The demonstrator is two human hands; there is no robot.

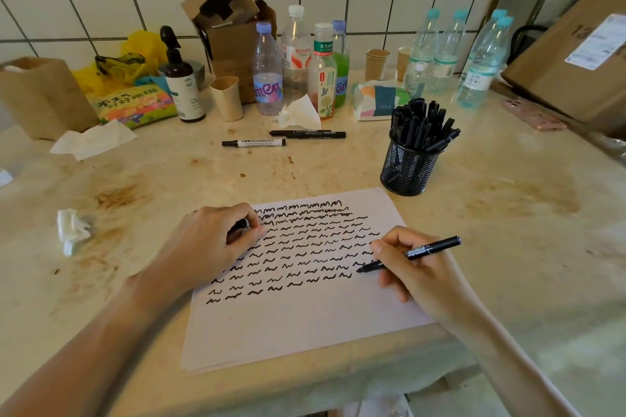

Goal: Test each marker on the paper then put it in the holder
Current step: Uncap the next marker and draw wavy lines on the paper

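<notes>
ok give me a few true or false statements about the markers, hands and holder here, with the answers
1. The right hand holds a marker with its tip at the paper. True.
2. The mesh holder has no markers in it. False: it is packed with black markers.
3. Three markers lie on the table beyond the paper. True.
4. The left hand lies flat and holds nothing. False: its fingers curl round a small dark thing, likely the cap.
5. The paper is blank. False: rows of black squiggles cover its upper part.

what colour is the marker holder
Black wire mesh holder, clearest in the head view.
</notes>
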